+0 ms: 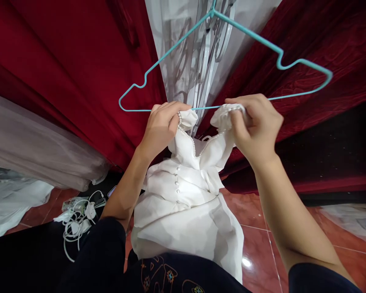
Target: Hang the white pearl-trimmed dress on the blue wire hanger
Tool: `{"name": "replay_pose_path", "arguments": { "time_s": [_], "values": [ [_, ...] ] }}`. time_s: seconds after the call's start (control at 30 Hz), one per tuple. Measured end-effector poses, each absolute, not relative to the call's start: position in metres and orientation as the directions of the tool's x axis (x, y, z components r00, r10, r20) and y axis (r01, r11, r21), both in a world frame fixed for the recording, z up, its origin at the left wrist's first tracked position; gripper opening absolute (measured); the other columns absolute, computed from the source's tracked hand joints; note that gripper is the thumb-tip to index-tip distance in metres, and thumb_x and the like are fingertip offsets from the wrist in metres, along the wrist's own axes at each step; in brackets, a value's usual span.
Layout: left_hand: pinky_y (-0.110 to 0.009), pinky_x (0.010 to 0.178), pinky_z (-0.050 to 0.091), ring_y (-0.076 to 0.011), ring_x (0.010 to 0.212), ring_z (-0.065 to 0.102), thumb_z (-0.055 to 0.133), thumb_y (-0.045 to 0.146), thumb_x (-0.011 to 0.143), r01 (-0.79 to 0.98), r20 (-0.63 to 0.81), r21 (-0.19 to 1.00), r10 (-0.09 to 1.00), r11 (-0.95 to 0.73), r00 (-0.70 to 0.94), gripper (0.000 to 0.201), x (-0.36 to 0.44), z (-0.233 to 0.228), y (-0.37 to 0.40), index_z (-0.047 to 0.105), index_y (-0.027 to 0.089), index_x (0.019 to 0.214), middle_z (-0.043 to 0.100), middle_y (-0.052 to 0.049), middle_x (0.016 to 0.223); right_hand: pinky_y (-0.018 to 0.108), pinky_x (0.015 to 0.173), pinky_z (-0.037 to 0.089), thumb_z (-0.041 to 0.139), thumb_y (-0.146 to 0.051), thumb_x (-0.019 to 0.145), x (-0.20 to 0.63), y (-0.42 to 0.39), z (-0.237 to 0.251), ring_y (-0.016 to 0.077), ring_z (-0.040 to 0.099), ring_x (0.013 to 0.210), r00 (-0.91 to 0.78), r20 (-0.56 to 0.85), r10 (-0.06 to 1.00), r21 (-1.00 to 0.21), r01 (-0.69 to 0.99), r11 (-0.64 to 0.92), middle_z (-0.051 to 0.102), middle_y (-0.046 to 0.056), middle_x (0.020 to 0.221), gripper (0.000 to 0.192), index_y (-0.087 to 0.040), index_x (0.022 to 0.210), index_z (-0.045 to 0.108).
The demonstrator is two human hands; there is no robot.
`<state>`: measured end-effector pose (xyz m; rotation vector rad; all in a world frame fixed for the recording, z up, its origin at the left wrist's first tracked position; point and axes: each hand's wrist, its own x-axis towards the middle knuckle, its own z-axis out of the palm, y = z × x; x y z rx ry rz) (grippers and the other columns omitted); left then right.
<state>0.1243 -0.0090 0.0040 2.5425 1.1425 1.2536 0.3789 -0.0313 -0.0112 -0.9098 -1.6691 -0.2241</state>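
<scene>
White satin-like cloth makes up the small dress (186, 195), smooth and faintly glossy, with a row of round buttons down the front and a string of pearl beads edging the V neckline. Its two shoulders are puffed and gathered. A thin teal wire hanger (225, 61) hangs just above it, its lower bar running behind both shoulders. The left hand (161, 126) is closed on the dress's left shoulder ruffle, fingers curled over the beaded edge right at the bar. The right hand (256, 126) pinches the other shoulder, thumb and fingers bunching the fabric against the bar. The dress hangs down from both hands, between the forearms. Deep red velvet drapes (64, 61) and a sheer grey curtain (195, 49) hang behind. White cables (76, 221) lie tangled on the glossy red tiled floor (262, 232).
</scene>
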Motion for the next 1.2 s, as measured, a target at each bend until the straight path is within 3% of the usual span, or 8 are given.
{"name": "replay_pose_path", "arguments": {
  "time_s": [0.27, 0.47, 0.57, 0.67, 0.8, 0.9, 1.03, 1.2],
  "values": [
    [-0.037, 0.099, 0.062, -0.0199, 0.106, 0.077, 0.059, 0.018, 0.103, 0.495, 0.946, 0.224, 0.309, -0.84, 0.097, 0.011, 0.106, -0.031, -0.018, 0.068, 0.024, 0.107, 0.079, -0.002, 0.105, 0.046, 0.088, 0.059, 0.057, -0.047, 0.107, 0.373, -0.019, -0.027, 0.0256, 0.07, 0.096, 0.05, 0.871, 0.488, -0.4, 0.648, 0.648, 0.071, 0.009, 0.096, 0.029, -0.027, 0.106, 0.078],
    [-0.021, 0.05, 0.038, -0.0097, 0.054, 0.053, 0.067, 0.016, 0.081, 0.378, 0.589, 0.788, 0.775, -0.487, -0.229, 0.028, 0.052, -0.059, -0.005, 0.067, 0.022, 0.108, 0.056, 0.007, 0.066, 0.045, 0.083, 0.057, 0.058, -0.048, 0.107, 0.372, -0.022, -0.024, 0.0253, 0.068, 0.092, 0.037, 0.873, 0.486, -0.398, 0.628, 0.669, 0.069, 0.01, 0.095, 0.029, -0.026, 0.102, 0.076],
    [-0.024, 0.05, 0.035, -0.0089, 0.053, 0.047, 0.072, 0.019, 0.082, 0.201, 0.433, 0.901, 0.823, -0.385, -0.366, 0.02, 0.024, -0.055, 0.03, 0.067, 0.021, 0.101, 0.056, 0.006, 0.065, 0.045, 0.082, 0.056, 0.058, -0.049, 0.107, 0.372, -0.024, -0.021, 0.0249, 0.067, 0.091, 0.04, 0.863, 0.503, -0.41, 0.637, 0.653, 0.068, 0.01, 0.094, 0.03, -0.026, 0.1, 0.075],
    [-0.027, 0.07, 0.051, -0.0095, 0.076, 0.063, 0.083, 0.029, 0.091, 0.204, 0.501, 0.863, 0.731, -0.462, -0.463, 0.02, 0.004, -0.035, 0.067, 0.068, 0.019, 0.099, 0.067, 0.003, 0.082, 0.046, 0.082, 0.056, 0.057, -0.051, 0.107, 0.372, -0.027, -0.019, 0.0252, 0.067, 0.091, 0.037, 0.843, 0.537, -0.428, 0.65, 0.628, 0.068, 0.011, 0.095, 0.032, -0.025, 0.099, 0.075],
    [-0.039, 0.094, 0.057, -0.0165, 0.098, 0.069, 0.083, 0.046, 0.097, 0.362, 0.797, 0.601, 0.502, -0.712, -0.335, 0.028, -0.001, 0.008, 0.094, 0.073, 0.021, 0.104, 0.072, -0.002, 0.103, 0.046, 0.081, 0.056, 0.055, -0.05, 0.107, 0.372, -0.03, -0.017, 0.0251, 0.067, 0.091, 0.028, 0.83, 0.557, -0.436, 0.656, 0.616, 0.069, 0.012, 0.096, 0.032, -0.026, 0.099, 0.075],
    [-0.037, 0.08, 0.056, -0.0166, 0.086, 0.064, 0.078, 0.065, 0.098, 0.453, 0.908, 0.411, 0.4, -0.791, -0.123, 0.04, 0.018, 0.037, 0.097, 0.074, 0.027, 0.111, 0.066, -0.001, 0.099, 0.046, 0.082, 0.057, 0.056, -0.048, 0.107, 0.371, -0.03, -0.019, 0.0246, 0.067, 0.09, 0.029, 0.842, 0.538, -0.431, 0.636, 0.64, 0.069, 0.011, 0.094, 0.031, -0.024, 0.099, 0.074],
    [-0.033, 0.059, 0.043, -0.0148, 0.07, 0.052, 0.057, 0.081, 0.103, 0.485, 0.915, 0.299, 0.391, -0.822, 0.099, 0.051, 0.047, 0.054, 0.103, 0.067, 0.034, 0.118, 0.057, -0.001, 0.085, 0.045, 0.085, 0.058, 0.057, -0.045, 0.106, 0.37, -0.028, -0.021, 0.0241, 0.067, 0.093, 0.038, 0.835, 0.549, -0.452, 0.615, 0.646, 0.068, 0.01, 0.096, 0.029, -0.024, 0.099, 0.074],
    [-0.038, 0.084, 0.06, -0.0205, 0.097, 0.07, 0.055, 0.091, 0.096, 0.445, 0.829, 0.368, 0.505, -0.816, 0.24, 0.067, 0.042, 0.056, 0.129, 0.068, 0.03, 0.122, 0.074, -0.004, 0.113, 0.048, 0.095, 0.056, 0.055, -0.048, 0.107, 0.374, -0.027, -0.023, 0.0259, 0.066, 0.099, 0.036, 0.796, 0.604, -0.503, 0.594, 0.628, 0.067, 0.01, 0.1, 0.03, -0.025, 0.103, 0.074]
  ]
}}
